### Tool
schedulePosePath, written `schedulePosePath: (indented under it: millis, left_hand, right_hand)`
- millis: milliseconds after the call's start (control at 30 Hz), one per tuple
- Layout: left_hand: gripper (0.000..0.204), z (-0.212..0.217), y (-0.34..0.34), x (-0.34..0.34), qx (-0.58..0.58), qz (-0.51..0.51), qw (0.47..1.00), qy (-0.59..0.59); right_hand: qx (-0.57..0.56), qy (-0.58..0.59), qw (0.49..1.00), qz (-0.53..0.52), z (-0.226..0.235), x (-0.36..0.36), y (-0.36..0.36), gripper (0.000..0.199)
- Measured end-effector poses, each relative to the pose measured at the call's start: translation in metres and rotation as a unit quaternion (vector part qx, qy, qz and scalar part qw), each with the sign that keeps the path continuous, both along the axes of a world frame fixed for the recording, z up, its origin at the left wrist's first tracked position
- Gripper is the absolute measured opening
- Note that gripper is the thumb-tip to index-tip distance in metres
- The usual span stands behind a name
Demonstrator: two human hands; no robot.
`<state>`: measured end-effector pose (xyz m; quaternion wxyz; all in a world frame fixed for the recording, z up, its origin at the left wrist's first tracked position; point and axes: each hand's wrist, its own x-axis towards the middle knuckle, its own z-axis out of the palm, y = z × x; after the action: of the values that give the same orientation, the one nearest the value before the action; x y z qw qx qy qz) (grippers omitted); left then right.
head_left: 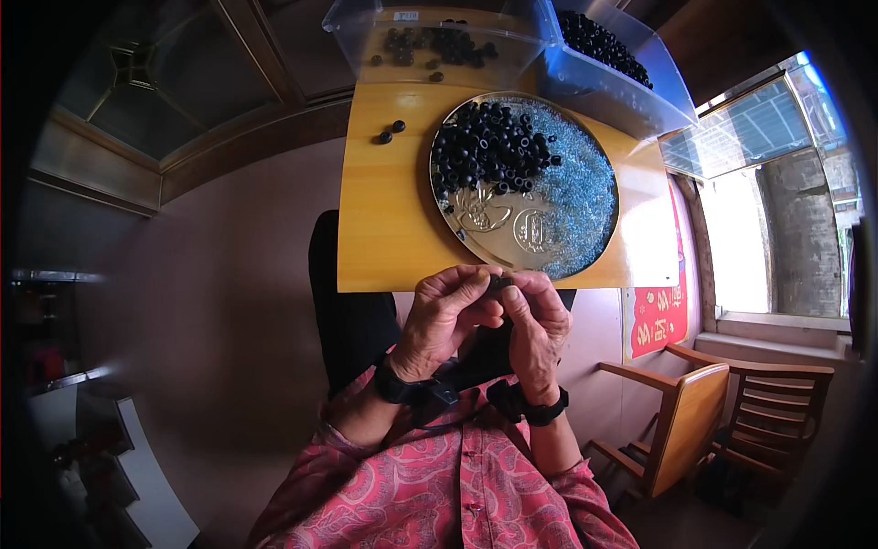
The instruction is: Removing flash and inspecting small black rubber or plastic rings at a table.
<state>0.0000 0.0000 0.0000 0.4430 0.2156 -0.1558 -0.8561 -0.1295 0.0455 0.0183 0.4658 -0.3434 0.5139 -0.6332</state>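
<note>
My left hand (437, 320) and my right hand (538, 334) meet at the table's near edge, just below a round metal tray. Pinched between the fingertips of both is a small black cap-like piece (499, 283), mostly covered by the fingers. On the tray (485, 240), a heap of small black hollow caps (485, 146) fills the far left part. Tiny translucent bluish pieces (585, 188) spread over its right side. Embossed patterns show on the bare near-left part.
Two loose black caps (391, 133) lie on the yellow wooden table (380, 220) left of the tray. Behind stand a clear plastic bin (366, 27) and another bin (631, 101), both with black pieces inside. A wooden chair (695, 421) stands at the right, below a window.
</note>
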Motion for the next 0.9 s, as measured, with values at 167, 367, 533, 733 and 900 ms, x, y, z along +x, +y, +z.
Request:
schedulePosePath:
  millis: [167, 367, 533, 733, 900]
  left_hand:
    - [0.024, 0.003, 0.000, -0.001, -0.007, 0.004, 0.998, -0.055]
    - [0.022, 0.003, 0.001, -0.001, -0.006, 0.019, 0.999, -0.041]
    - [0.022, 0.003, 0.001, 0.001, -0.002, 0.016, 0.999, -0.037]
    - [0.025, 0.007, -0.001, 0.002, 0.013, -0.003, 1.000, -0.026]
    - [0.025, 0.006, -0.001, 0.002, 0.020, -0.008, 1.000, 0.007]
  right_hand:
    - [-0.028, 0.080, 0.996, -0.012, 0.005, 0.002, -0.002, 0.009]
    - [-0.069, 0.179, 0.981, -0.022, 0.002, 0.003, -0.003, 0.010]
    - [-0.059, 0.145, 0.988, -0.017, 0.004, 0.006, -0.002, 0.009]
    - [-0.004, -0.011, 1.000, 0.001, 0.011, 0.007, 0.000, 0.010]
    - [-0.016, -0.027, 0.999, 0.006, 0.003, 0.004, 0.000, 0.011]
